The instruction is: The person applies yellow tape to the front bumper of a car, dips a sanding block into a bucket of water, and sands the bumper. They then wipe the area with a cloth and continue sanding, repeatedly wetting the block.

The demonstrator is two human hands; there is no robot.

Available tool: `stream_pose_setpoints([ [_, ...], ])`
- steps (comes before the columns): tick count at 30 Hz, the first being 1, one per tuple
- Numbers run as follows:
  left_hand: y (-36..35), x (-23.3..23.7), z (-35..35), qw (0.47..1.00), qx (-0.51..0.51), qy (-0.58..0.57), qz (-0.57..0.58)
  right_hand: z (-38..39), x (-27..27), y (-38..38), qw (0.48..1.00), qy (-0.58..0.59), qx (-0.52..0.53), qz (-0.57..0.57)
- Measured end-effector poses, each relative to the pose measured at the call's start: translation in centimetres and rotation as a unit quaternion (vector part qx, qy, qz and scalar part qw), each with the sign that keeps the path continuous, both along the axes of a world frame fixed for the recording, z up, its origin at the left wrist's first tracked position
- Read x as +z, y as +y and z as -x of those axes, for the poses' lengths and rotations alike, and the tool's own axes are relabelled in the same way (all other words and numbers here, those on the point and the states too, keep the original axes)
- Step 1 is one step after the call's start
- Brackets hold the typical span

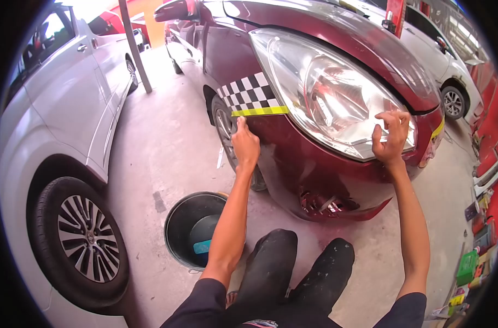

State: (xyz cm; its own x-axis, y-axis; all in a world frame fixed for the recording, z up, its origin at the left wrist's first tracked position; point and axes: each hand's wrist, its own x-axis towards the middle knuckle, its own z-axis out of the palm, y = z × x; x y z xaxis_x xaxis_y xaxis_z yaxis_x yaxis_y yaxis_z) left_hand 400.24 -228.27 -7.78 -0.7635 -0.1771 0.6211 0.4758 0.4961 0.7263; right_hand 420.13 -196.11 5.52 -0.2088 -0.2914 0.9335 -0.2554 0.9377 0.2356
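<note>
A strip of yellow tape (pixel 260 111) runs along the lower edge of a black-and-white checkered patch (pixel 248 92) on the maroon car's fender (pixel 224 54). My left hand (pixel 246 143) is closed, its fingertips right at the left end of the tape. Over the lower right part of the clear headlight (pixel 336 93) is my right hand (pixel 391 136). Its fingers are bent and stand apart from the thumb, with nothing between them. Below the headlight, the maroon bumper (pixel 325 164) has a dull, hazy area and a dark opening lower down.
On the floor beside my left forearm stands a black bucket (pixel 175 229) with a blue item (pixel 202 246) inside. A white vehicle (pixel 68 104) flanks me at the left. Tools and a green box (pixel 467 267) line the right edge. Another white car (pixel 429 60) is parked behind.
</note>
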Motion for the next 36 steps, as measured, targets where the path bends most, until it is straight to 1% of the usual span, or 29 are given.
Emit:
stream_pose_setpoints([
  [1,-0.2,1.5,-0.1,0.996,-0.008,-0.093,-0.005,-0.1,0.3,0.0,1.0,0.005,-0.003,-0.003],
  [4,1.9,1.6,-3.4,0.999,-0.008,-0.023,0.024,-0.1,0.4,-0.3,1.0,0.011,-0.005,-0.004],
  [5,3.3,0.6,-4.6,0.993,0.014,0.112,0.034,0.2,0.6,-0.2,1.0,0.014,-0.002,-0.007],
  [7,3.0,-0.3,-3.9,0.989,0.016,0.134,0.067,0.0,0.4,-0.1,1.0,0.011,-0.001,-0.009],
  [9,1.7,0.8,-1.7,0.998,0.016,-0.062,0.016,-0.2,0.5,-0.4,1.0,0.006,-0.006,-0.011],
  [10,1.7,1.6,-1.6,0.995,0.015,-0.1,0.006,-0.2,0.6,-0.5,1.0,0.007,-0.008,-0.01],
  [12,3.2,1.1,-4.2,0.998,0.01,0.05,0.025,-0.3,0.6,-0.2,1.0,0.008,-0.002,-0.013],
  [13,4.0,0.6,-5.3,0.991,0.007,0.125,0.035,-0.1,0.5,-0.1,1.0,0.009,0.001,-0.014],
  [14,4.3,0.3,-5.4,0.988,0.02,0.153,0.033,0.2,0.7,-0.1,1.0,0.019,0.0,-0.014],
  [17,2.7,2.2,-3.7,1.0,-0.003,-0.024,-0.012,-0.2,0.5,-0.2,1.0,0.013,-0.008,-0.012],
  [18,3.1,2.8,-4.2,1.0,0.014,-0.016,-0.012,-0.2,0.5,-0.2,1.0,0.009,-0.01,-0.012],
  [21,5.2,1.0,-7.3,0.99,-0.009,0.138,-0.007,0.2,0.8,-0.1,1.0,0.017,-0.006,-0.014],
  [22,4.9,0.8,-7.0,0.99,-0.016,0.137,-0.004,0.3,0.9,0.0,1.0,0.022,-0.005,-0.016],
  [23,4.1,1.1,-6.6,0.997,-0.012,0.08,-0.006,0.0,0.3,-0.1,1.0,0.015,-0.002,-0.014],
  [25,2.9,3.0,-4.5,0.999,-0.004,-0.033,-0.009,0.0,0.3,-0.1,1.0,0.016,-0.006,-0.015],
  [26,3.6,2.8,-4.7,1.0,0.022,0.004,0.011,-0.3,0.1,-0.3,1.0,0.007,-0.009,-0.01],
  [29,4.7,0.5,-8.5,0.992,-0.037,0.109,0.055,0.0,0.4,-0.1,1.0,0.018,0.0,-0.012],
  [30,4.4,0.5,-8.2,0.989,-0.04,0.13,0.059,0.1,0.5,-0.1,1.0,0.023,0.008,-0.013],
  [31,4.0,0.7,-7.2,0.991,-0.035,0.114,0.054,0.0,0.5,-0.3,1.0,0.021,0.008,-0.01],
  [33,3.6,3.2,-6.4,0.999,-0.034,0.012,0.019,0.0,0.4,-0.5,1.0,0.021,-0.002,-0.001],
  [34,3.9,2.4,-5.9,0.998,-0.012,0.048,0.033,-0.2,0.0,-0.5,1.0,0.009,-0.007,0.002],
  [36,4.9,0.4,-8.6,0.995,-0.029,0.097,0.019,-0.2,0.2,-0.2,1.0,0.003,-0.019,0.002],
])
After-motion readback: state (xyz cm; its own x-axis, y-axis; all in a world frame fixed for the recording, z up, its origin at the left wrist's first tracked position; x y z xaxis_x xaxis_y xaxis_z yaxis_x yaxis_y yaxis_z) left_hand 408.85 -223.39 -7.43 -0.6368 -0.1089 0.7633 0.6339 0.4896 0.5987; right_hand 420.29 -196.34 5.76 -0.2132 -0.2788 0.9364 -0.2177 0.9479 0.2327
